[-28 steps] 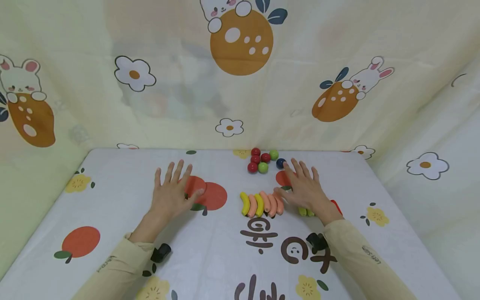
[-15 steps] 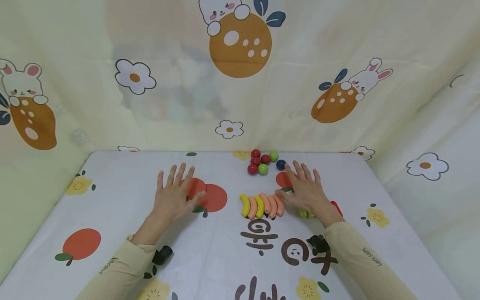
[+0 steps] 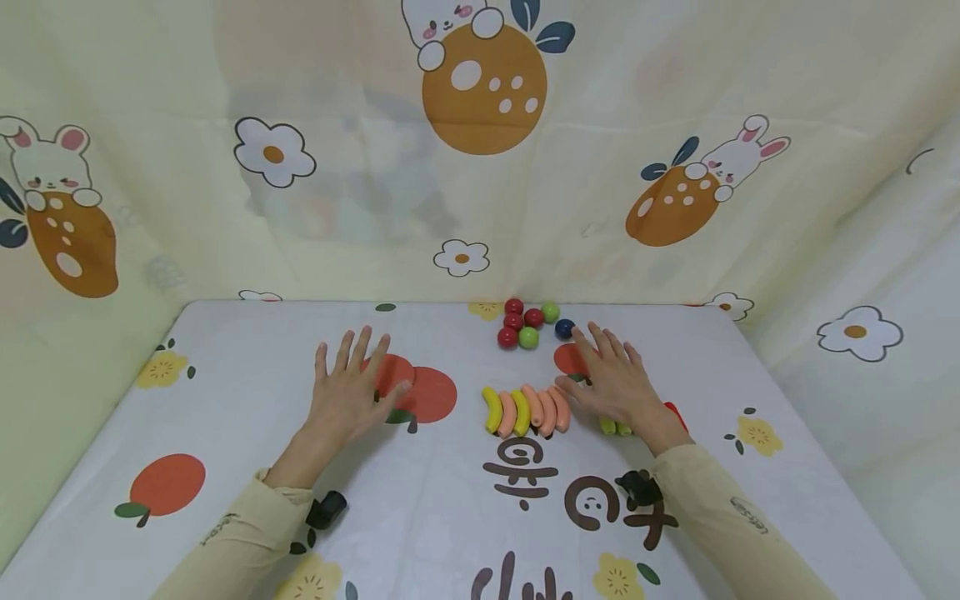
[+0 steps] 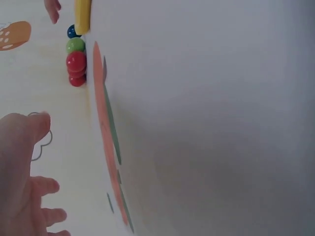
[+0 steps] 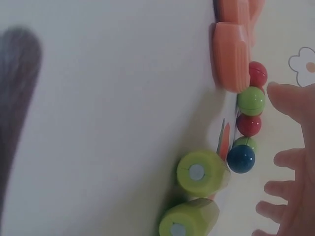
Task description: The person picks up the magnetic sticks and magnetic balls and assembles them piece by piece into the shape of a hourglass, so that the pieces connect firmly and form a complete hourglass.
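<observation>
My left hand hovers over the left half of the table, its fingers spread and nothing in them. My right hand is also spread and holds nothing. Below and beside it runs a row of curved toy pieces: yellow bananas and pink, sausage-like pieces. Two short green cylinders with pale round centres lie under the right palm, partly hidden in the head view. Just beyond the right fingertips sits a dark blue ball. Red balls and green balls are grouped to its left.
A white cloth printed with fruit, flowers and lettering covers the table. Behind it hangs a cream curtain. Something red shows partly behind the right wrist. Black wrist cameras sit under both forearms.
</observation>
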Available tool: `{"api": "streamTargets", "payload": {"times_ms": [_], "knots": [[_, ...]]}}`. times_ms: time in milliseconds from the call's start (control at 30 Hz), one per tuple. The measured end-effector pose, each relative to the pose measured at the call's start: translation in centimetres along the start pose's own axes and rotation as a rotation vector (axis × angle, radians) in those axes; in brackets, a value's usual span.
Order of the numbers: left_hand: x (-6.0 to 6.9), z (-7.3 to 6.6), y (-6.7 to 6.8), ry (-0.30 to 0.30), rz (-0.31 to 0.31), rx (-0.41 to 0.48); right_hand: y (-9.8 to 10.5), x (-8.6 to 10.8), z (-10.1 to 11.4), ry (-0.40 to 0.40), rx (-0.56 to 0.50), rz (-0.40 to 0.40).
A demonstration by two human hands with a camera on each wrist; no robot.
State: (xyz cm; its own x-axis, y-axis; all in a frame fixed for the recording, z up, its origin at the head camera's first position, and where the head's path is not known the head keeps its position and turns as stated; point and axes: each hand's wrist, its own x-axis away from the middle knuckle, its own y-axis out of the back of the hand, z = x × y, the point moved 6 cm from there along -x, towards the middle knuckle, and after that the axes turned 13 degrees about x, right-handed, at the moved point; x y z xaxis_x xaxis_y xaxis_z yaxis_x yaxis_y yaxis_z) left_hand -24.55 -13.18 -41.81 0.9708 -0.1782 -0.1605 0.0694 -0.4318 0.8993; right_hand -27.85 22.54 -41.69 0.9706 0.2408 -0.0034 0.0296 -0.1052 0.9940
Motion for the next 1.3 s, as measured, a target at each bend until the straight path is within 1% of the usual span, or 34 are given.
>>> {"api": "streamTargets", "payload": {"times_ms": [233,400,500,633,767,867,1000,1200,1300], "knots": [[-0.2,-1.0,0.7,-0.050,-0.060,0.143,0.3,-0.4,0.1,0.004,-0.101,-0.020],[-0.3,-1.6,0.8,-0.052,-0.108,0.275,0.8,-0.6,0.1,-0.021,-0.167,-0.063],[-0.2,-1.7,0.4,-0.036,-0.124,0.350,0.9,-0.7,0.0,-0.047,-0.206,-0.086],[0.2,-1.8,-0.4,-0.024,-0.127,0.466,0.9,-0.6,-0.3,-0.074,-0.299,-0.106],[0.6,-2.0,-1.1,-0.032,-0.140,0.588,0.9,-0.4,-0.4,-0.069,-0.422,-0.152],[0.6,-2.1,-1.6,-0.010,-0.126,0.654,0.7,-0.4,-0.4,-0.059,-0.481,-0.185],[0.6,-2.3,-2.3,0.028,-0.093,0.694,0.4,-0.3,-0.4,-0.065,-0.517,-0.199],[0.4,-3.2,-2.7,-0.002,-0.092,0.655,0.1,-0.6,-0.4,-0.093,-0.568,-0.192],[0.3,-3.8,-3.1,-0.004,-0.086,0.647,0.1,-0.8,-0.4,-0.095,-0.588,-0.199]]}}
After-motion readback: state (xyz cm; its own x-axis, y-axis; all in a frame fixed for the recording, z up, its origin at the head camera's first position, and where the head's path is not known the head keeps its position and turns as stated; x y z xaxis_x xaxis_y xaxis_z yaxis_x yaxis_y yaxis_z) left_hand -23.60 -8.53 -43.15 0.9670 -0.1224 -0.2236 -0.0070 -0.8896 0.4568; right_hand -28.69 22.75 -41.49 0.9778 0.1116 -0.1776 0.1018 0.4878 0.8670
